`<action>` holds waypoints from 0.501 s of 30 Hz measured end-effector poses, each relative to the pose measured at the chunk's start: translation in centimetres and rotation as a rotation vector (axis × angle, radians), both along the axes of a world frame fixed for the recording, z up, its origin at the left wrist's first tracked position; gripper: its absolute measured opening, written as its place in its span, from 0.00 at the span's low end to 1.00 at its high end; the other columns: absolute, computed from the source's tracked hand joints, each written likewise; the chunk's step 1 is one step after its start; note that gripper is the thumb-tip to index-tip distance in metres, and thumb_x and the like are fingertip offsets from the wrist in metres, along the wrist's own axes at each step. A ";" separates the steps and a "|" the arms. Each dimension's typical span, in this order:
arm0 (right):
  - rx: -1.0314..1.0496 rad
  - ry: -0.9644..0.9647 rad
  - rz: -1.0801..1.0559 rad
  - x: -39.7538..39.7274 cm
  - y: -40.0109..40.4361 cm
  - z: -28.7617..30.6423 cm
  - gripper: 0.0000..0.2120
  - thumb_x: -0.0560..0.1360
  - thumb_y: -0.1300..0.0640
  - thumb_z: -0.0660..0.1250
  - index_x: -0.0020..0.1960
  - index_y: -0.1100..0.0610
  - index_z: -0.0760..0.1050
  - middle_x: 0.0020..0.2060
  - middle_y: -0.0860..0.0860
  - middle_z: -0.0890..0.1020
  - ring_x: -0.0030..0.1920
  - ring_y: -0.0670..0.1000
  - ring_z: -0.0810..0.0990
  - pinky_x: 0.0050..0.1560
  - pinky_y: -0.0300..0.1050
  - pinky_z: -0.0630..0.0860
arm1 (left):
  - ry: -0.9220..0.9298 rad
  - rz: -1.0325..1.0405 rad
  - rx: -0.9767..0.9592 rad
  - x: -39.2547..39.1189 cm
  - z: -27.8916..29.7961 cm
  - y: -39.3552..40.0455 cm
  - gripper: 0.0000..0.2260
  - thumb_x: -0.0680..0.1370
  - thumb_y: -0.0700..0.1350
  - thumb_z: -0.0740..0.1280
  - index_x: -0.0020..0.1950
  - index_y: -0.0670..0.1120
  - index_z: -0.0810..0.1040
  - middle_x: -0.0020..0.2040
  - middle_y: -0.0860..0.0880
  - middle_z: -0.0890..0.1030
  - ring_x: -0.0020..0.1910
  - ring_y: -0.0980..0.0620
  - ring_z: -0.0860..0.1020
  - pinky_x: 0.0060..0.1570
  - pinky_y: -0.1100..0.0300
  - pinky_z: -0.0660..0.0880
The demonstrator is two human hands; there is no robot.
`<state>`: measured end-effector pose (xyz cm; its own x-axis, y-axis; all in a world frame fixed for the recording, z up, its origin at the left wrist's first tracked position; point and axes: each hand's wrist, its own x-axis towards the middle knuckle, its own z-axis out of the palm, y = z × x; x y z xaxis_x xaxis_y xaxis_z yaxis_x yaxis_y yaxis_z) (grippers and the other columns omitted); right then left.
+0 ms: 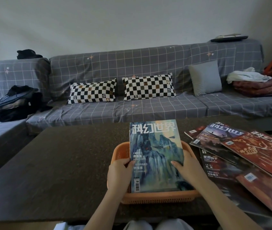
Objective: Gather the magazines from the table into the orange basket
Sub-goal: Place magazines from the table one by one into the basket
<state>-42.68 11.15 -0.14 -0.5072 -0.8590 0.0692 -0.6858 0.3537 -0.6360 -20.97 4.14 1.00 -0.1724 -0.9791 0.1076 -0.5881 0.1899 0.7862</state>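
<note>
Gripping blue magazine (155, 155) titled 科幻世界, left hand (118, 175) and right hand (186, 168) at edges, over orange basket (158, 198)

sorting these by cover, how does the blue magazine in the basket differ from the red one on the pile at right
The blue magazine stands tilted in the orange basket, gripped by both hands; the red magazine lies flat and untouched on other magazines. The blue cover shows mountains, the red an ornate pattern. Both carry the same white title.

The orange basket (157, 197) is perforated plastic with a matt look. The blue-covered magazine (155, 153) and the loose magazines (255, 146) have smooth, glossy paper covers. The desk (62, 163) is dark, speckled and matt. The sofa (132, 67) wears checked cloth.
</note>
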 end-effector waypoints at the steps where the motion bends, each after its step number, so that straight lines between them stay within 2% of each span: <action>1: -0.021 0.045 0.020 0.1 0.6 0.1 0.30 0.72 0.49 0.69 0.70 0.53 0.62 0.63 0.48 0.74 0.55 0.48 0.79 0.55 0.44 0.75 | -0.074 -0.012 -0.036 0.3 -0.1 0.4 0.12 0.78 0.53 0.66 0.60 0.53 0.80 0.40 0.59 0.82 0.38 0.63 0.81 0.40 0.63 0.80; 3: -0.076 0.211 0.009 0.3 2.1 -0.4 0.33 0.70 0.47 0.71 0.71 0.49 0.61 0.64 0.45 0.73 0.55 0.48 0.78 0.55 0.44 0.74 | -0.193 -0.012 -0.147 1.2 -1.0 0.9 0.17 0.77 0.55 0.66 0.65 0.53 0.77 0.57 0.57 0.81 0.57 0.58 0.77 0.57 0.60 0.74; 5: -0.061 0.347 -0.079 0.3 3.4 -1.1 0.34 0.69 0.42 0.70 0.71 0.48 0.63 0.67 0.46 0.72 0.66 0.50 0.70 0.66 0.49 0.63 | -0.308 -0.005 -0.212 2.0 -1.9 1.2 0.22 0.76 0.57 0.67 0.69 0.54 0.73 0.72 0.52 0.70 0.73 0.51 0.63 0.71 0.53 0.58; 6: -0.039 0.296 -0.119 0.3 3.9 -1.4 0.33 0.69 0.41 0.70 0.70 0.48 0.65 0.68 0.46 0.71 0.69 0.51 0.67 0.68 0.51 0.60 | -0.350 -0.010 -0.199 2.3 -2.2 1.3 0.23 0.75 0.59 0.67 0.69 0.55 0.73 0.75 0.52 0.65 0.76 0.50 0.56 0.73 0.51 0.50; 7: -0.047 0.186 -0.135 0.3 4.1 -1.7 0.33 0.68 0.40 0.70 0.69 0.48 0.67 0.68 0.46 0.71 0.69 0.51 0.67 0.67 0.51 0.62 | -0.353 -0.016 -0.155 2.6 -2.2 1.2 0.24 0.75 0.61 0.66 0.69 0.56 0.72 0.76 0.52 0.63 0.77 0.50 0.53 0.74 0.48 0.48; 9: -0.118 0.012 -0.146 0.7 4.2 -1.9 0.31 0.67 0.41 0.72 0.68 0.49 0.69 0.67 0.46 0.72 0.64 0.50 0.72 0.59 0.48 0.70 | -0.268 -0.013 -0.053 2.7 -2.3 1.1 0.26 0.73 0.62 0.67 0.70 0.56 0.71 0.76 0.53 0.63 0.77 0.50 0.53 0.73 0.46 0.55; 11: -0.160 0.006 -0.166 1.1 4.1 -1.8 0.30 0.67 0.40 0.72 0.66 0.49 0.71 0.65 0.45 0.74 0.61 0.49 0.75 0.54 0.45 0.71 | -0.203 0.018 -0.036 2.8 -2.4 0.8 0.26 0.72 0.61 0.69 0.69 0.56 0.72 0.75 0.54 0.66 0.76 0.50 0.56 0.71 0.47 0.61; 15: -0.181 0.019 -0.203 2.0 2.7 -1.5 0.30 0.67 0.42 0.72 0.66 0.49 0.72 0.63 0.45 0.76 0.60 0.49 0.75 0.53 0.43 0.70 | -0.164 0.053 -0.036 3.0 -2.3 -1.1 0.24 0.72 0.58 0.71 0.67 0.55 0.75 0.73 0.54 0.69 0.75 0.50 0.60 0.70 0.47 0.62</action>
